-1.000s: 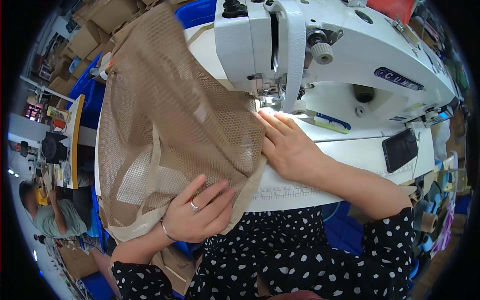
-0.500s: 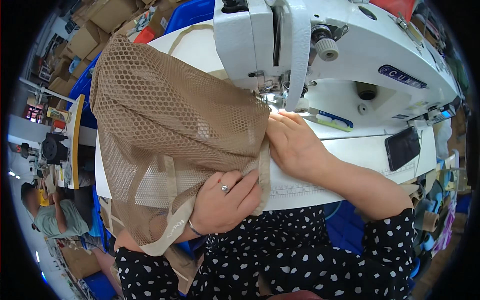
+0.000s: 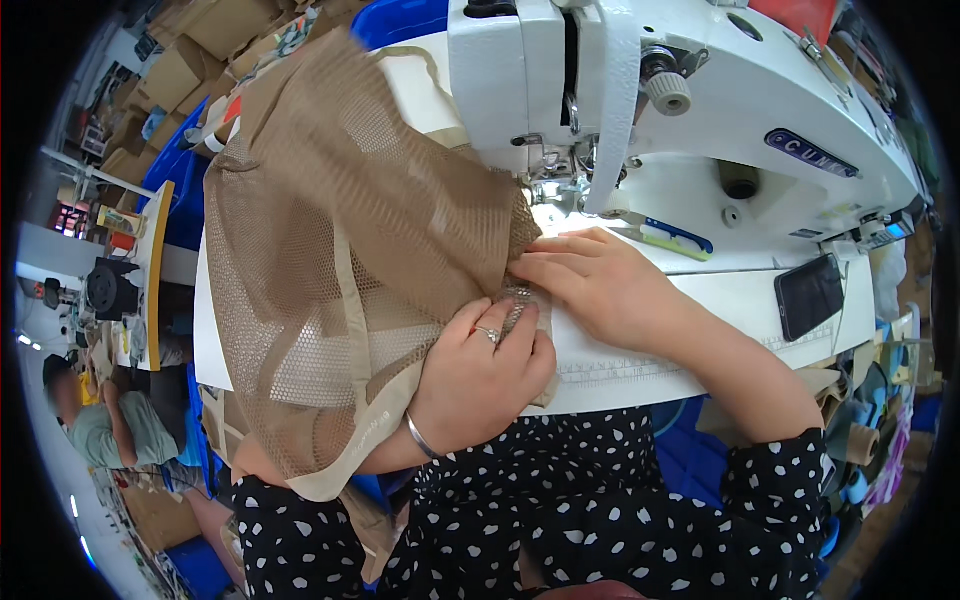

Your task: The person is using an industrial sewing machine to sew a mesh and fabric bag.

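Note:
A brown mesh bag [image 3: 300,270] with beige binding tape [image 3: 365,450] spreads over the white sewing table and drapes across my left forearm. My left hand [image 3: 485,375], ringed, is closed on the mesh near its right edge, low down by the table's front. Just above it my right hand [image 3: 610,290] pinches the same edge with its fingertips, palm down. The bag's upper right corner lies at the lit presser foot [image 3: 555,190] of the white sewing machine [image 3: 680,60]; whether it is under the foot I cannot tell.
Thread snips [image 3: 665,240] with a blue and green handle lie under the machine arm, near a small bobbin [image 3: 732,216]. A black phone [image 3: 808,297] rests at the right. Blue crates [image 3: 400,20] and cardboard boxes [image 3: 190,75] stand behind. Another person [image 3: 125,425] sits far left.
The mesh bag's upper part has swung up and right, blurred. My left hand has shifted right and up along the edge. My right hand has drawn back from the presser foot.

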